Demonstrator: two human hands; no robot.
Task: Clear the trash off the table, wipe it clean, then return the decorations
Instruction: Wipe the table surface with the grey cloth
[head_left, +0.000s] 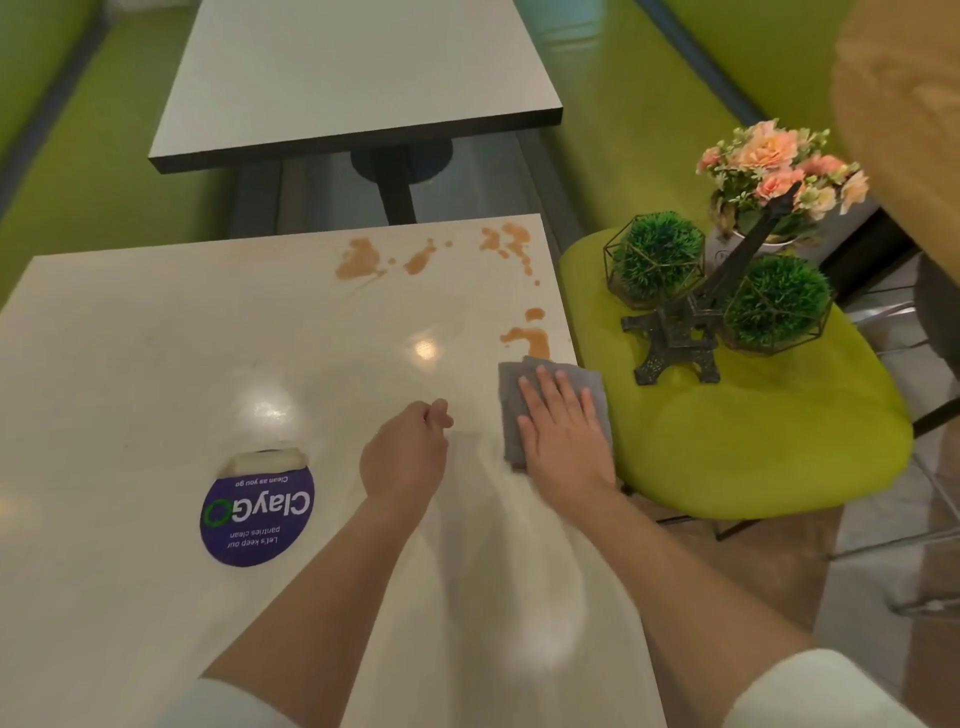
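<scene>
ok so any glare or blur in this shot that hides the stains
Head view: ceiling-light glare spots on the table lie clear of the orange stains, which read sharp; streaky motion blur beside the right hand on the grey cloth; edges bend from the wide lens.

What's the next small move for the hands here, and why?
Probably push the grey cloth forward under the flat right hand onto the orange smear just beyond it. More orange stains sit along the table's far edge, unwiped. The left hand holds nothing.
</scene>
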